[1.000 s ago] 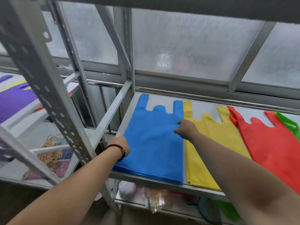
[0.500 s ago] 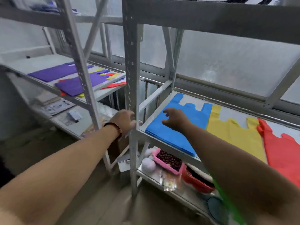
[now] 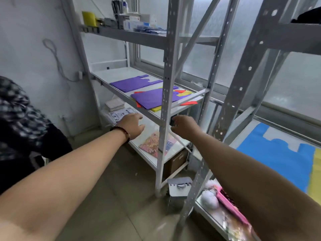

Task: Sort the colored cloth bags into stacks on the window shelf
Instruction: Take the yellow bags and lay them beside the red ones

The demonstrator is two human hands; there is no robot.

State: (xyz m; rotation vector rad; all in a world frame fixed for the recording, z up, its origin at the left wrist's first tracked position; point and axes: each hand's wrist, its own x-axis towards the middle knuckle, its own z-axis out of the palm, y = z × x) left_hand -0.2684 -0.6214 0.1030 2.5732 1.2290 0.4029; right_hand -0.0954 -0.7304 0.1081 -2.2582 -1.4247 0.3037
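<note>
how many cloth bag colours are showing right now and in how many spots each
purple cloth bags: 2 spots (one flat alone, one topping the mixed pile)
red cloth bag: 1, under the pile
yellow cloth bags: 2 (pile; right edge)
blue cloth bag: 1
total: 6

Two bare forearms without sleeves, both hands uncovered, a dark beaded bracelet (image 3: 121, 132) with reddish-brown beads worn round the left wrist, right wrist unadorned
</note>
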